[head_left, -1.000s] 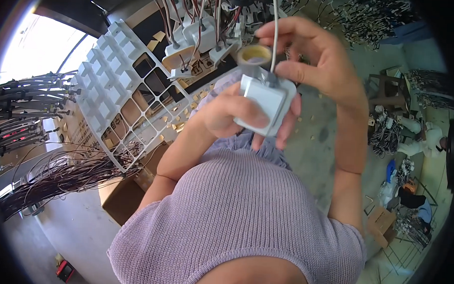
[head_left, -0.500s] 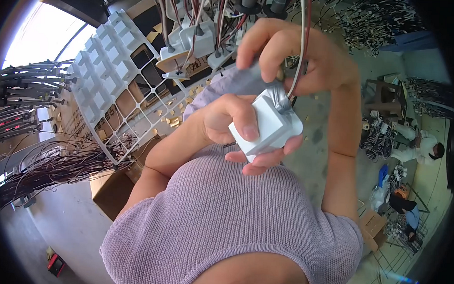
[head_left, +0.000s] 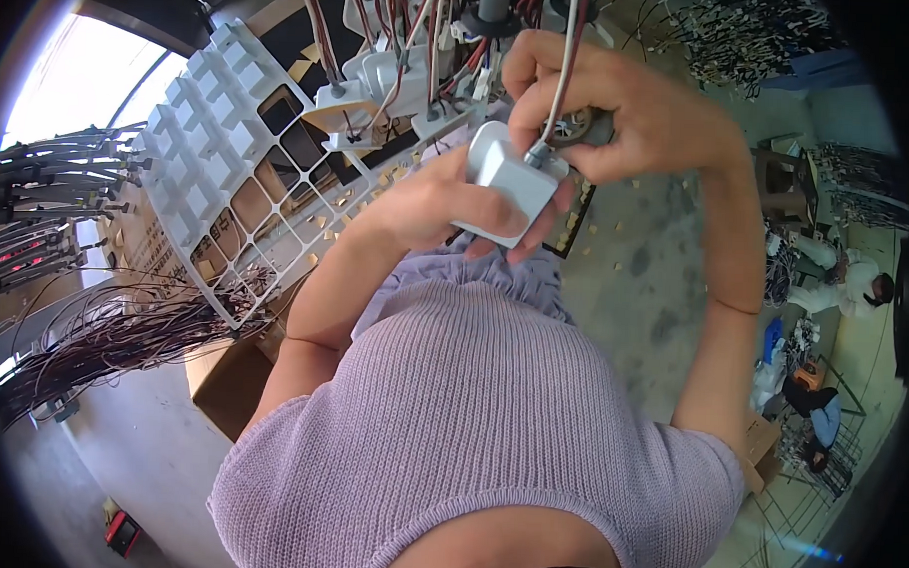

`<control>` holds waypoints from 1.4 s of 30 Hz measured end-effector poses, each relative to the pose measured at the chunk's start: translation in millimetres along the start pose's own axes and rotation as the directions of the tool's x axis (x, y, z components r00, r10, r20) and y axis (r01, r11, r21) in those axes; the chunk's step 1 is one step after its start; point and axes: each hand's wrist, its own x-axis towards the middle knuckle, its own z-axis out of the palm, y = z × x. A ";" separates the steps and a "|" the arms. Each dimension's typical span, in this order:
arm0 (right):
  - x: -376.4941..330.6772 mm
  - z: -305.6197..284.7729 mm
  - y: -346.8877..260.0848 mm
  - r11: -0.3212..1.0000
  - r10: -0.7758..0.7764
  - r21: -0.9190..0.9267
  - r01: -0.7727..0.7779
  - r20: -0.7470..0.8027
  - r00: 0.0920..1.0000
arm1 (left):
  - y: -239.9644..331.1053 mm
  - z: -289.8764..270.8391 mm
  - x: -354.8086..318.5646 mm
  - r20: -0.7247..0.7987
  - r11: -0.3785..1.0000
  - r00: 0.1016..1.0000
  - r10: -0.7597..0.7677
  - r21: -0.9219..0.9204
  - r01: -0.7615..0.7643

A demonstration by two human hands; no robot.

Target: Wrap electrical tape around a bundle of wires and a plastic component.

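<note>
My left hand (head_left: 432,198) grips a white plastic housing (head_left: 518,191), a boxy lamp-like unit, with the thumb across its face and the fingers underneath. A white and dark red cable (head_left: 563,77) rises from a grey collar (head_left: 539,155) on the housing's upper side. My right hand (head_left: 656,106) is closed beside that collar, its fingers curled around a small dark ring that looks like a roll of tape (head_left: 577,128). Its thumb and fingertips lie close to the cable's base; whether they touch it I cannot tell.
Similar white units (head_left: 402,77) hang on cables just ahead. A white rack (head_left: 194,145) with box-shaped pieces leans at the left, above cable bundles (head_left: 82,341) and an open carton (head_left: 226,381). Two people (head_left: 845,288) sit at the far right among cable heaps (head_left: 754,34).
Both hands have moved up and away from my body with the housing, which has turned so its collar shows. My right hand has come down to the cable's base.
</note>
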 end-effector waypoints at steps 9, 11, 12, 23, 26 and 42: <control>-2.8 36.2 -49.7 0.674 0.607 0.621 -0.399 -0.160 0.778 | -6.3 -3.3 18.0 -0.327 0.380 0.557 0.764 0.925 0.022; -8.5 39.6 -59.2 0.452 0.605 0.829 -0.331 -0.013 0.796 | -8.2 -1.0 17.0 -0.427 0.536 0.577 0.696 0.844 -0.022; -10.5 40.0 -58.9 0.405 0.669 0.840 -0.362 -0.002 0.743 | -8.0 -0.3 14.6 -0.436 0.649 0.668 0.604 0.755 -0.094; 39.0 38.5 12.3 0.604 -0.489 0.638 0.477 -0.176 0.854 | -43.0 29.9 33.2 0.638 0.608 0.626 0.448 -0.731 0.309; 38.0 32.3 19.3 0.629 -0.481 0.650 0.426 -0.104 0.870 | -49.6 39.1 40.7 0.622 0.476 0.525 0.580 -0.782 0.402; -9.3 63.4 -31.3 0.815 0.551 0.535 -0.222 -0.600 0.580 | -14.6 26.3 16.8 -0.422 0.847 0.860 0.287 0.532 -0.022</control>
